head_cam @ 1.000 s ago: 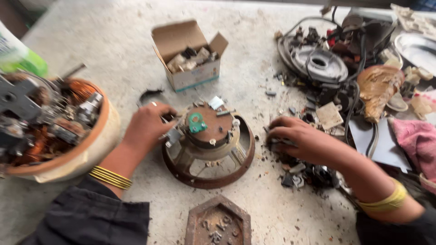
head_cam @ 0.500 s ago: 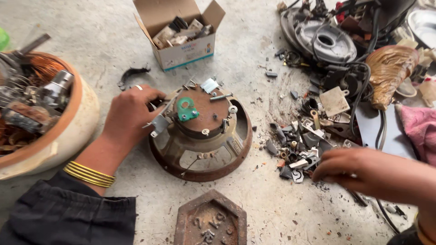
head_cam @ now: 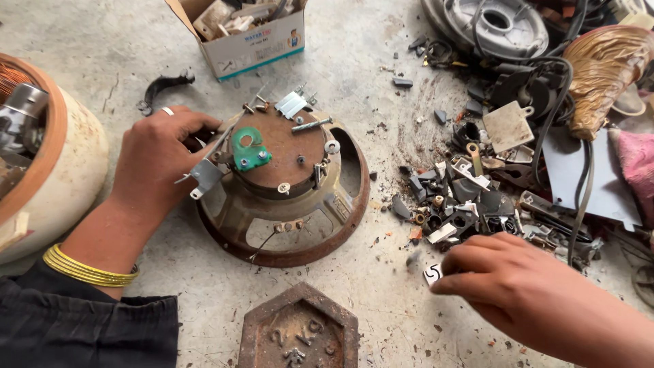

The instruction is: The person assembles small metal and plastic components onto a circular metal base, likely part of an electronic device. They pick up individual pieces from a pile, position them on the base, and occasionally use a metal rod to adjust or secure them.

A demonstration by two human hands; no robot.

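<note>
Left hand (head_cam: 160, 160) on rusty speaker frame (head_cam: 283, 197), right hand (head_cam: 524, 289) seemingly pinching small white piece (head_cam: 432, 274)

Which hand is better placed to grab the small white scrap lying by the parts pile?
Right. The right hand has fingertips beside the small white scrap. The left hand rests on the rusty speaker frame, farther away.

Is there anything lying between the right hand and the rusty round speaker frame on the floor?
Nothing large. Between the right hand and the speaker frame lies bare concrete with only small dark scraps. The left hand already rests on the frame's far side.
</note>
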